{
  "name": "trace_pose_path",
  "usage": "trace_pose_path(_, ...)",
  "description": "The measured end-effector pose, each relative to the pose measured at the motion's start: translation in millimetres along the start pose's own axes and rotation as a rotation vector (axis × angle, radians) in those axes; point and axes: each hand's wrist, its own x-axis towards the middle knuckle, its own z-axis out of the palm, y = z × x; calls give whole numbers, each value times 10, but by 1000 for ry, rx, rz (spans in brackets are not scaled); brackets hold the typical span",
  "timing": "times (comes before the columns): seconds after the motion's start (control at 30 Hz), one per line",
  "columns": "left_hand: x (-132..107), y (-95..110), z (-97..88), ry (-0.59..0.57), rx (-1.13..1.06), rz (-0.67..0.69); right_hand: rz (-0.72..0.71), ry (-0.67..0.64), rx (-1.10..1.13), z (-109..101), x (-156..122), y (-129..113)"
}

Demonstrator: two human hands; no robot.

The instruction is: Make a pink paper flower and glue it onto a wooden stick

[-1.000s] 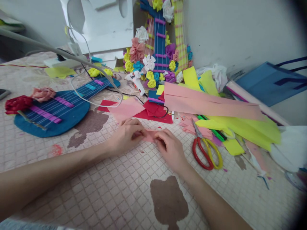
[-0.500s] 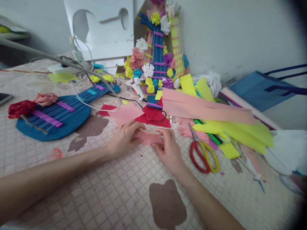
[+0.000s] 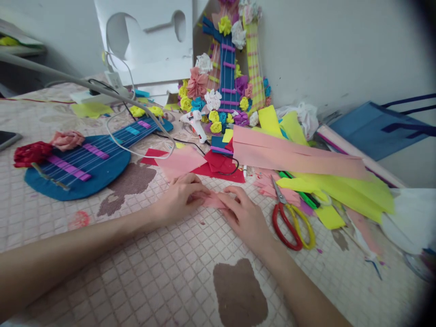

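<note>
Both hands, left [image 3: 180, 197] and right [image 3: 245, 215], pinch a small pink paper piece [image 3: 214, 200], seemingly folded, against the checked surface [image 3: 163, 272]; red-handled scissors [image 3: 289, 218] lie just beside.

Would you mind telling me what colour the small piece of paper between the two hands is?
Pink. The paper shows best in the head view, the only one here.

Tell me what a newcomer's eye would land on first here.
The flower-covered guitar model standing at the back stands out first, then the blue guitar cutout lying flat at the left. At the centre the left hand and right hand meet on a small pink paper, with red-and-yellow scissors just to their right.
</note>
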Motion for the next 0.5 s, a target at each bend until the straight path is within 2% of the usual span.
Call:
trace_pose_path(0.1, -20, 18, 2, 14, 50, 28, -80, -13, -18, -17, 5, 20)
trace_pose_path(0.23, -51, 39, -8, 26, 97, 125, -83, 10, 39, 8, -3, 52)
trace_pose_path(0.33, -47, 40, -13, 4, 111, 143, -38, 40, 118, 46, -1, 61)
trace_pose_path(0.5, 27, 3, -14, 17, 63, 90, 118, 86, 251, 61, 75, 57)
